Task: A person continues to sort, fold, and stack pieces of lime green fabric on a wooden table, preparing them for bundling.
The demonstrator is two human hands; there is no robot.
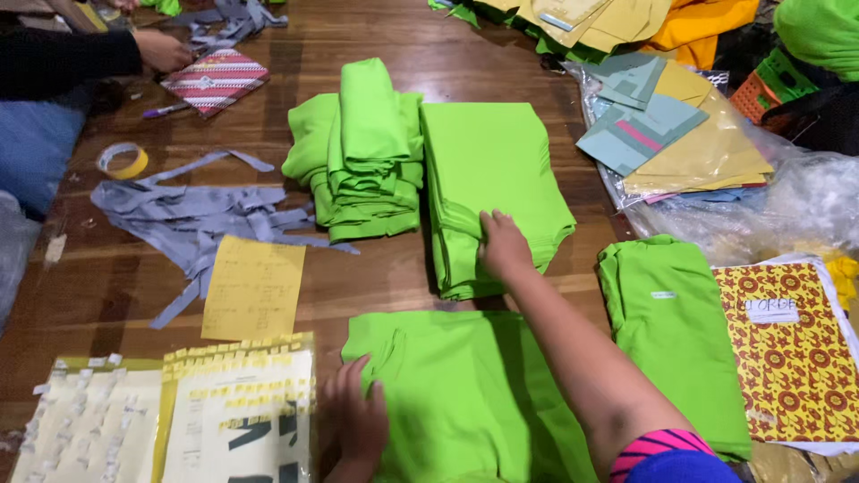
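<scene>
1. Lime-green cloth fills the middle of the frame: a flat stack of folded garments (497, 192) lies at centre, its long axis running from the top of the frame down toward the person.
2. The right hand (503, 246) rests on the stack's lower edge, its grip curled over the top layers, fingers pinching at the fold; how many layers it has hold of cannot be told.
3. The left hand (351, 410), at lower centre, lies flat and spread on the left edge of a green garment (465, 394) laid open on the wooden surface (376, 273); it presses, grasping nothing.
4. So the stack lies straight up-frame from the spread garment, nearer the right hand.
5. A looser pile of green pieces (358, 152) sits just left of the stack, another folded green piece (676, 331) at lower right.
6. Containers: a clear plastic bag (805, 201) at upper right, with coloured envelopes (667, 125) lying on it.
</scene>
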